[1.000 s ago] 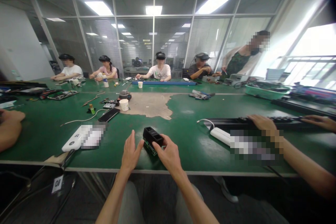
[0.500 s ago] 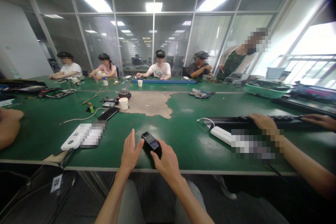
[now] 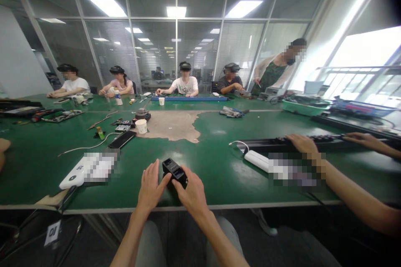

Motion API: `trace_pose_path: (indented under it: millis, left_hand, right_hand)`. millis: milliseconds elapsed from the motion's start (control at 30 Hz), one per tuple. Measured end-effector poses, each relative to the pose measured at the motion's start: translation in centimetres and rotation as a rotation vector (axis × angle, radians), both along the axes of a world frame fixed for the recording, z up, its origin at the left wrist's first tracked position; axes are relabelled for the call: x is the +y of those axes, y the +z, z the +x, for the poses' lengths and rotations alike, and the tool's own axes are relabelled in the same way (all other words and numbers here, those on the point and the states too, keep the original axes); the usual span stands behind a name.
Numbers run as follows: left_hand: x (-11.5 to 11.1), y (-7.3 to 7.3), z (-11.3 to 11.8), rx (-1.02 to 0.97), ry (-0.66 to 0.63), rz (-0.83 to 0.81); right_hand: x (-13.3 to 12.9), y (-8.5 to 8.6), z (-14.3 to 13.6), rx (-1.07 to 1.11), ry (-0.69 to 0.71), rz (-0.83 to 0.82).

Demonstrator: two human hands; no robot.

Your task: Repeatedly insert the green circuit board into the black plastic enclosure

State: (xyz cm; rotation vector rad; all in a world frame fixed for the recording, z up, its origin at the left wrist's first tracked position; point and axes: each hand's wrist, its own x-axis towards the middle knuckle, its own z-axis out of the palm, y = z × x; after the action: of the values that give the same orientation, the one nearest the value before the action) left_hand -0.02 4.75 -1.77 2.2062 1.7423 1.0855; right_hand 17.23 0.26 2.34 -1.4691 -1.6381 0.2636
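Note:
A small black box-shaped device (image 3: pixel 174 171) with a little screen rests on the green table (image 3: pixel 219 192) near its front edge. My right hand (image 3: pixel 193 192) is closed around its right side, thumb at the near end and fingers behind it. My left hand (image 3: pixel 153 185) lies at the left, fingers stretched out and thumb reaching to the device's left edge. Whether that thumb presses on it I cannot tell. The device's underside is hidden.
Left lie a white power bank (image 3: pixel 72 175) and a black phone (image 3: pixel 122 139); a paper cup (image 3: pixel 141 127) stands beyond. At right, a co-worker's hand (image 3: pixel 302 145) rests on a long black rail (image 3: pixel 269 146), near a white bar-shaped device (image 3: pixel 258 162). Several people sit across the table.
The view has swung slightly to the right, shifting the scene left. My left thumb now lies further over the device's edge. My right hand keeps its hold.

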Motion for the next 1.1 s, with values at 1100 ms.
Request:
trace_pose_path:
  millis: [1100]
  left_hand:
    - [-0.3,0.6,0.2,-0.11,0.01,-0.034]
  right_hand:
    - [4.7,-1.3,4.2,0.192,-0.062,-0.014]
